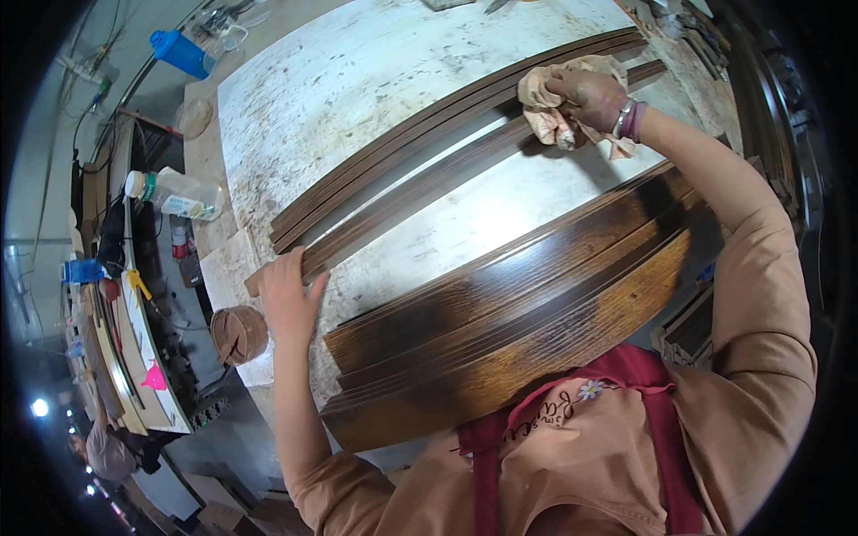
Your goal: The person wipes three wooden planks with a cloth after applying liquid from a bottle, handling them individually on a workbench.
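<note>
My left hand [291, 288] steadies the left end of a narrow dark-brown wooden moulding strip [429, 174], with fingers across it and the thumb apart on the near side. In my right hand [593, 97], which wears a stained thin glove, is a bunched, stained cream cloth [543, 100]. The cloth lies over the strip toward its right end and hides part of it. Behind this strip, several similar grooved strips [402, 147] lie side by side. Closer to my body is a stack of wider, glossy brown moulding boards [509, 268].
The white tabletop [301, 100] is spotted with stains. At its left edge are a brown-coated pot [239, 335], a clear plastic bottle [184, 194] and a blue bottle [182, 53]. Tools [700, 43] lie at the far right. Another person [117, 449] is at the lower left.
</note>
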The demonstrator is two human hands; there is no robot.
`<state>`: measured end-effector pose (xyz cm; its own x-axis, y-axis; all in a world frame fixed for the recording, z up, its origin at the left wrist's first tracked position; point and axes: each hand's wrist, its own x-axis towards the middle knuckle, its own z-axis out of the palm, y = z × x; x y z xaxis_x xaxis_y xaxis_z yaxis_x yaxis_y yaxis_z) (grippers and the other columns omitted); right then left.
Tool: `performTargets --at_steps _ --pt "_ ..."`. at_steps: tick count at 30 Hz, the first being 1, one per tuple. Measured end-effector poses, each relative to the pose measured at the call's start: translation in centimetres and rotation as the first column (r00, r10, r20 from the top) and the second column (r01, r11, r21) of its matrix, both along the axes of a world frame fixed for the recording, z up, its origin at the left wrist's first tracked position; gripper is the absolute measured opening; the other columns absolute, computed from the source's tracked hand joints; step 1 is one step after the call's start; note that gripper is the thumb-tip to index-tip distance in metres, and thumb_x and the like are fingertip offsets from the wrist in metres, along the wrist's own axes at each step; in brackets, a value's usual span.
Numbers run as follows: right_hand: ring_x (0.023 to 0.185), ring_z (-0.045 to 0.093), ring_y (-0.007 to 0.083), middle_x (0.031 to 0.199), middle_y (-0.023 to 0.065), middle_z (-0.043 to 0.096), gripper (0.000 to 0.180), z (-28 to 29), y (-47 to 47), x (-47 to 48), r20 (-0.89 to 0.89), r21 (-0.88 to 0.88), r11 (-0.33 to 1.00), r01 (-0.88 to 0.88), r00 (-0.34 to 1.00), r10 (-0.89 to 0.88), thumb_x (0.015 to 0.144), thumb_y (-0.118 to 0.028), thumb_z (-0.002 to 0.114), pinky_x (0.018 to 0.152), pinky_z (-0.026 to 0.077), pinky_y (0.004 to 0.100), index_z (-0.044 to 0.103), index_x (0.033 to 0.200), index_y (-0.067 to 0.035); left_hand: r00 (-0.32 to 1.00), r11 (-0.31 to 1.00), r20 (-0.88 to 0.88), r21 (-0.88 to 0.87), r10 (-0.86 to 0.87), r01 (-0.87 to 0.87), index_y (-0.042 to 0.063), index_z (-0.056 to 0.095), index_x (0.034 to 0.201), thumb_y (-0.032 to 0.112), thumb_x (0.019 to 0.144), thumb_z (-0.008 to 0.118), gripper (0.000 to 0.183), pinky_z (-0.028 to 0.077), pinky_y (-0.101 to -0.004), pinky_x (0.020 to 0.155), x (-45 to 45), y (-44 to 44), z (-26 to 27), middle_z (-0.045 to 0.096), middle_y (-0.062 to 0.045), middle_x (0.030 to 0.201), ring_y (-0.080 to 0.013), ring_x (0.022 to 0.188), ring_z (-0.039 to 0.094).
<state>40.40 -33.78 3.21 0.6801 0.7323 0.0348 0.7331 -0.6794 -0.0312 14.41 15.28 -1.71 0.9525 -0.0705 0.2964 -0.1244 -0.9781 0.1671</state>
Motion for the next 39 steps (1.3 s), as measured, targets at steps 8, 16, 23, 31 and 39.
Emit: performTargets --at_steps 8,16,23,31,39 --pt "0.068 0.066 0.0161 0.075 0.0059 0.069 0.011 1.6 11.6 -4.4 -0.677 0.226 0.967 0.121 0.733 0.067 0.085 -0.010 0.059 0.061 0.053 0.0338 0.070 0.082 -0.010 0.908 0.786 -0.262 -0.458 0.329 -0.416 0.003 0.064 0.112 0.018 0.077 0.082 0.042 0.044 -0.0318 0.062 -2.5 2.4 -2.3 0.055 -0.008 0.071 -0.0172 0.063 0.049" --pt "0.060 0.062 0.0167 0.065 0.0022 0.062 0.017 0.6 26.7 -9.7 -0.313 0.200 0.861 -0.467 0.803 0.508 0.085 0.001 0.060 0.052 0.050 0.0338 0.064 0.072 -0.010 0.926 0.656 -0.267 -0.653 0.267 -0.378 0.004 0.062 0.116 0.010 0.080 0.078 0.039 0.046 -0.0275 0.066 -3.0 2.2 -2.7 0.067 -0.007 0.085 -0.0123 0.068 0.051" --pt "0.062 0.065 0.0172 0.067 0.0042 0.067 0.012 0.9 23.8 -10.3 -0.196 0.353 0.781 -0.516 0.775 0.601 0.080 -0.003 0.064 0.059 0.052 0.0351 0.068 0.071 -0.011 0.914 0.627 -0.345 -0.669 0.212 -0.398 0.000 0.060 0.119 0.008 0.082 0.076 0.042 0.051 -0.0277 0.075 -2.2 1.7 -2.7 0.070 -0.009 0.095 -0.0132 0.083 0.063" --pt "0.058 0.062 0.0166 0.065 0.0012 0.064 0.027 -0.6 26.4 -10.6 -0.309 0.248 0.881 -0.403 0.829 0.466 0.097 -0.020 0.051 0.058 0.052 0.0385 0.068 0.078 -0.012 0.953 0.422 -0.256 -0.855 0.164 -0.302 -0.001 0.060 0.122 0.003 0.085 0.070 0.039 0.050 -0.0251 0.078 -3.2 2.1 -4.7 0.068 -0.004 0.100 -0.0093 0.087 0.061" --pt "0.063 0.064 0.0200 0.067 0.0069 0.064 0.010 -0.5 36.4 -14.1 -0.153 0.155 0.851 -0.503 0.838 0.523 0.080 -0.007 0.061 0.055 0.050 0.0378 0.065 0.071 -0.008 0.953 0.455 -0.229 -0.839 0.199 -0.297 0.002 0.061 0.127 0.007 0.083 0.070 0.045 0.051 -0.0297 0.078 -2.6 1.9 -5.6 0.069 -0.011 0.105 -0.0157 0.087 0.063"
